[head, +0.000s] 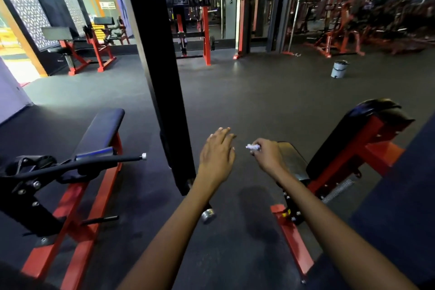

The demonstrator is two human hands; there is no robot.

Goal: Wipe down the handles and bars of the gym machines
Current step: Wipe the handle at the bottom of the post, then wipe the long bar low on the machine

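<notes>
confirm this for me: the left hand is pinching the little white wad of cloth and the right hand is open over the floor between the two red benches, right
Not quite: the hands are swapped. In the head view the right hand pinches the white wad, while the left hand is open with fingers spread. The rest holds: both hover over the dark floor between the two red benches, touching no bar.

Out on the dark rubber floor (247, 92) I see a small grey bin (339, 69); left, what looks like a sunlit doorway (14, 54).
</notes>
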